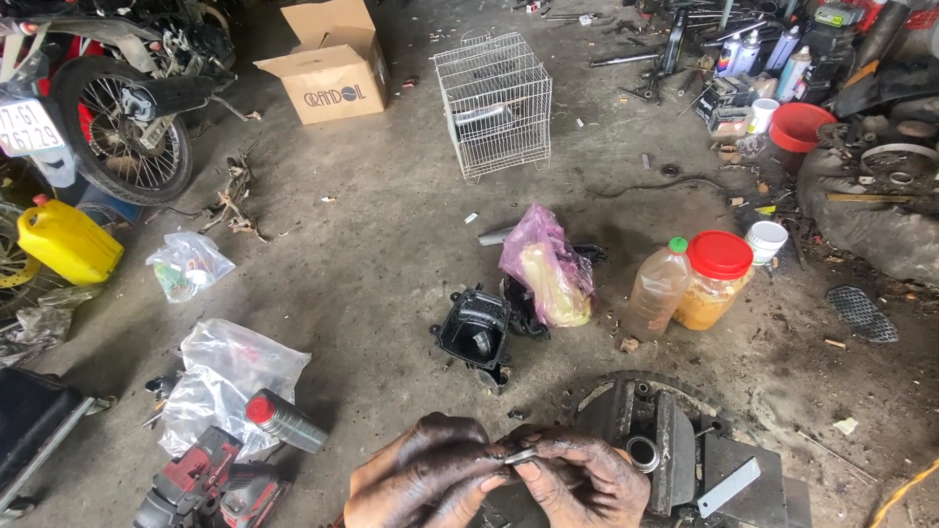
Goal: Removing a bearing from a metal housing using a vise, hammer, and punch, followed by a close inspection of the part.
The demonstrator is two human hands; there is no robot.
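Both hands meet low in the view, above a metal engine block (pixel 675 455) on the concrete floor (pixel 391 235). The left hand (pixel 425 479) and right hand (pixel 587 484) pinch a small metal part (pixel 520 456) between their oily fingertips, each grip closed on it; it looks like a short pin or clip, though it is too small to tell for sure. Just beyond lie a black plastic housing (pixel 476 328) and a pink plastic bag (pixel 548 264), with a red-lidded jar (pixel 716 279) and a green-capped bottle (pixel 658 286) near. The greasy fingers could let the part slip, and it would likely be lost among the floor litter or drop into the block's openings.
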